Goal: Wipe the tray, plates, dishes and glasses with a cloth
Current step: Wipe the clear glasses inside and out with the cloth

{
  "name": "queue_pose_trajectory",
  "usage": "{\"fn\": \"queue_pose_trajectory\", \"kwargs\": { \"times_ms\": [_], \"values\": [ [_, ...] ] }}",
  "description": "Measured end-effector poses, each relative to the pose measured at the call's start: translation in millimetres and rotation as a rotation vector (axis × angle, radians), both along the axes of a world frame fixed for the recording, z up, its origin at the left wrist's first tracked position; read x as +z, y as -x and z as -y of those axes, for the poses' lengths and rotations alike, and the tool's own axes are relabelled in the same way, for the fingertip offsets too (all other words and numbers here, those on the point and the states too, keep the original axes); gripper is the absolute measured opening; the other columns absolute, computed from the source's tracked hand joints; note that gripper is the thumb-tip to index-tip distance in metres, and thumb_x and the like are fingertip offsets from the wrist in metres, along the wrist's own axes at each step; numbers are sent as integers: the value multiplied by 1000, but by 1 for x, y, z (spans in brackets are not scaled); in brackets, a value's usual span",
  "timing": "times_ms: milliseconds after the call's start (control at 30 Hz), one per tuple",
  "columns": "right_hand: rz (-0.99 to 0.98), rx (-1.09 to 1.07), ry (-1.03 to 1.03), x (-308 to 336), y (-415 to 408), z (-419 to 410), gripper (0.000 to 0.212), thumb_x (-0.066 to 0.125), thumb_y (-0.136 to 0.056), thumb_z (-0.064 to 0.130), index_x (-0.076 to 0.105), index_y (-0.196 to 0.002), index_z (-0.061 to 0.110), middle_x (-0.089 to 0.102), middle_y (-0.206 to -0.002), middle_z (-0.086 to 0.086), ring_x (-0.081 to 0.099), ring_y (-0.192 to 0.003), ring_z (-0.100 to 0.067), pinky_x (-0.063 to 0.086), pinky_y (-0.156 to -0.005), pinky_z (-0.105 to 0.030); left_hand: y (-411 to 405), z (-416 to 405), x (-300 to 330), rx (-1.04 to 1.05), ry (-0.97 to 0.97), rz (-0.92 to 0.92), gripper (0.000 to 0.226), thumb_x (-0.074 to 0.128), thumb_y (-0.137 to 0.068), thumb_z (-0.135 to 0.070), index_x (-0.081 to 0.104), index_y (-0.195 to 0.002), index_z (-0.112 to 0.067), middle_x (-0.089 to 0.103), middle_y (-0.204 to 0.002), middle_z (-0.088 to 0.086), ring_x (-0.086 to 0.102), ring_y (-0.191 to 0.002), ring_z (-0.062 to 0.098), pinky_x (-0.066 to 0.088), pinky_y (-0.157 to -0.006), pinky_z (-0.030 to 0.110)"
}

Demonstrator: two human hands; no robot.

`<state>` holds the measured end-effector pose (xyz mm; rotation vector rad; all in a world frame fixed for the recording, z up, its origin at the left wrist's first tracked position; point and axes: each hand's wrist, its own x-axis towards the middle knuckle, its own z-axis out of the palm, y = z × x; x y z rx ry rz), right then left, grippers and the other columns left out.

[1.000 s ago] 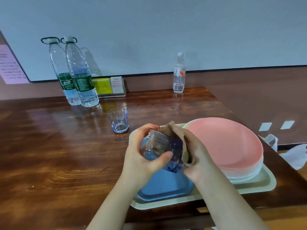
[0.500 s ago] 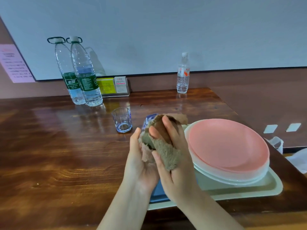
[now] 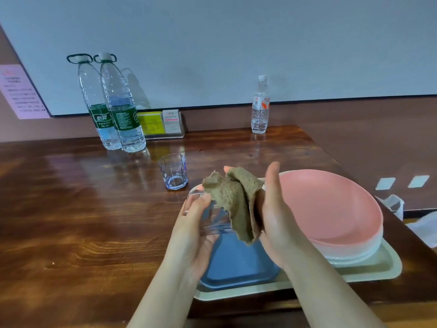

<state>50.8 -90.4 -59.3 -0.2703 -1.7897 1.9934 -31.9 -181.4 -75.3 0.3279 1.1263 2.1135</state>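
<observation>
Wiping a glass (image 3: 208, 217) at frame centre: our left hand (image 3: 196, 233) grips it, our right hand (image 3: 274, 214) holds the cloth (image 3: 233, 200). Plates (image 3: 331, 209), dish (image 3: 236, 263) and tray (image 3: 378, 268) look still to do; another glass (image 3: 173, 171) stands upper left.

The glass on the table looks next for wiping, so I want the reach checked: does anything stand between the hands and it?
Nothing visible does. The glass on the table stands alone on bare wood beyond the left hand. But that hand holds another glass, and the right hand holds the cloth.
</observation>
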Motion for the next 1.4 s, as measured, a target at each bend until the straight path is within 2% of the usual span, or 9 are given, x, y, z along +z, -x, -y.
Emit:
{"fn": "queue_pose_trajectory", "kwargs": {
  "times_ms": [67, 133, 433, 700, 933, 1067, 1200, 1300, 1400],
  "values": [
    [-38, 25, 96, -7, 2, -3, 65, 23, -82, 64, 61, -119, 27, 70, -109, 4, 62, -108, -12, 45, -97, -30, 2, -1, -2, -21, -54, 163, 31, 63, -66, -31, 68, -91, -14, 69, -92, 9, 66, -83, 21, 56, -78, 37],
    [-105, 73, 90, -8, 2, 3, 38, 37, -93, 46, 53, -125, 31, 64, -120, 9, 56, -117, -7, 45, -97, -23, 4, -1, 0, -88, -90, 261, 30, 61, -74, -34, 74, -88, -10, 69, -96, 11, 65, -89, 23, 52, -88, 42],
    [-97, -17, 5, -14, 4, -3, 57, 73, -72, 32, 47, -120, 47, 67, -109, 16, 64, -102, -7, 53, -80, -20, 9, -1, 5, -132, 133, 244, 58, 65, -72, -32, 60, -122, -2, 62, -121, 23, 60, -112, 34, 51, -93, 49],
    [-151, -455, -148, -13, 17, 5, 44, 61, -63, 56, 58, -68, 13, 55, -58, 1, 53, -61, -15, 47, -62, -33, -6, 5, 5, -170, 119, 124, 32, 68, -52, -30, 77, -76, -11, 72, -89, 16, 70, -72, 24, 57, -71, 37],
    [-137, -751, -209, -17, 19, -10, 32, 53, -80, 46, 48, -59, 22, 52, -49, 12, 43, -50, -4, 38, -55, -22, -5, 4, -1, -125, 147, 45, 46, 64, -63, -23, 63, -108, -14, 68, -107, 15, 65, -92, 29, 48, -89, 49],
    [-173, -641, 301, -24, 14, -24, 38, 53, -94, 28, 54, -58, 19, 52, -43, 8, 43, -37, -10, 35, -40, -17, 3, 2, 6, -140, 126, -35, 45, 63, -63, -18, 62, -108, -13, 67, -90, 8, 66, -80, 22, 53, -72, 37],
    [-148, -362, 716, -29, 1, -44, 38, 35, -95, 26, 37, -57, 22, 51, -50, 0, 29, -29, -15, 29, -37, -14, 31, -8, 11, 18, 371, -448, 44, 77, -69, -9, 63, -108, -24, 63, -89, 0, 62, -70, 12, 50, -70, 22],
    [-185, -223, 705, -30, -5, -49, 29, 41, -88, 24, 27, -62, 19, 41, -69, -6, 28, -40, -18, 27, -43, -18, 50, -27, 4, 71, 750, -1020, 54, 83, -66, -23, 59, -113, -32, 59, -108, -5, 55, -81, 2, 38, -71, 3],
    [-372, -175, 696, -32, -6, -46, 34, 45, -95, 29, 32, -67, 15, 26, -72, -7, 33, -53, -20, 32, -43, -22, 60, -44, -1, -14, 912, -1276, 61, 79, -70, -28, 53, -126, -30, 53, -124, -2, 55, -99, 11, 37, -81, 14]
  ]
}}
